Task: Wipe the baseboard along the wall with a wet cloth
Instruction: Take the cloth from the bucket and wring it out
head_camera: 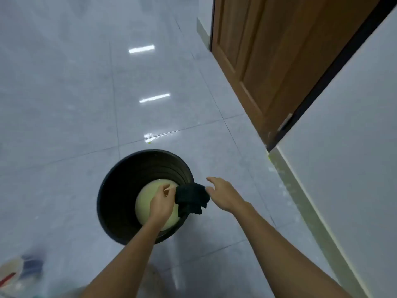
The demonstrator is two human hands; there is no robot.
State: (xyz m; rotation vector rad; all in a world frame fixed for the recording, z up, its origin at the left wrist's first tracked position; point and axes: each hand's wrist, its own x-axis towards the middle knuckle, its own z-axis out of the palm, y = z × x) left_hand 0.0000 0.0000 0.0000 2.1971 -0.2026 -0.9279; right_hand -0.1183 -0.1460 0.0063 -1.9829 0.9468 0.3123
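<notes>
A black bucket (120,190) stands on the tiled floor, with pale yellowish liquid (142,203) at its bottom. Over its right rim hangs a dark cloth (191,198). My left hand (161,205) pinches the cloth's left edge above the bucket. My right hand (223,194) is at the cloth's right edge with fingers spread; whether it grips the cloth I cannot tell. The pale baseboard (300,194) runs along the foot of the white wall (348,147) on the right, a short way from the bucket.
A brown wooden door (268,61) in a dark frame stands at the upper right, with more baseboard (202,33) beyond it. Glossy grey floor tiles (75,93) stretch left and ahead. A blurred blue, white and red object (19,274) lies at the bottom left.
</notes>
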